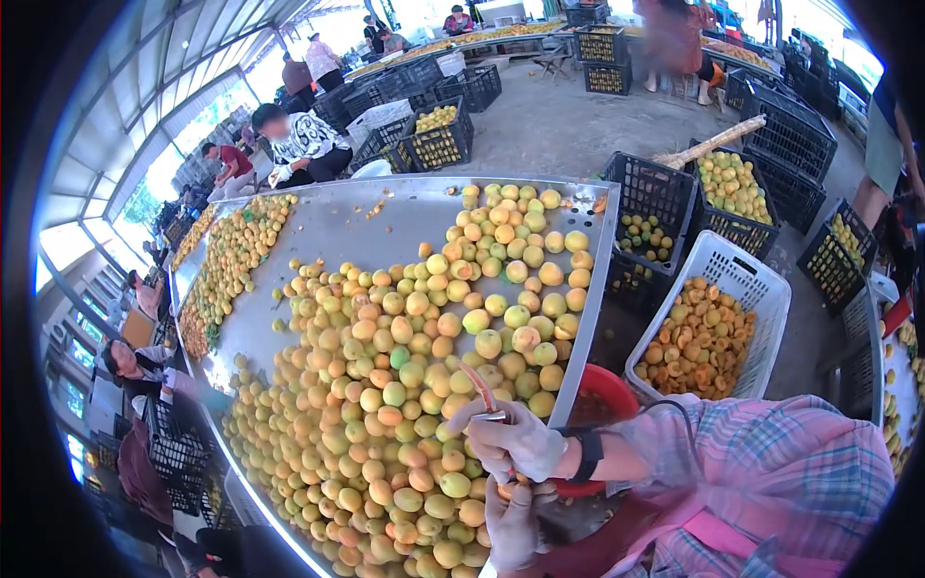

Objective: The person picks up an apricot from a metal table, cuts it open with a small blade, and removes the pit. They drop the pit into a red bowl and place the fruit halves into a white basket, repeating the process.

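My right hand, in a pale glove with a dark band at the wrist, is closed round a small tool with a curved reddish-brown end and a metal part. Just below it, my left hand, also gloved, has its fingers closed on an orange-yellow fruit, mostly hidden between the two hands. Both hands are over the near right edge of a metal table, beside a large heap of yellow-orange fruit that look like apricots.
A white crate of opened fruit stands right of the table, near a red basin. Black crates stand behind it. A person sits beyond the table; other people are along its left side.
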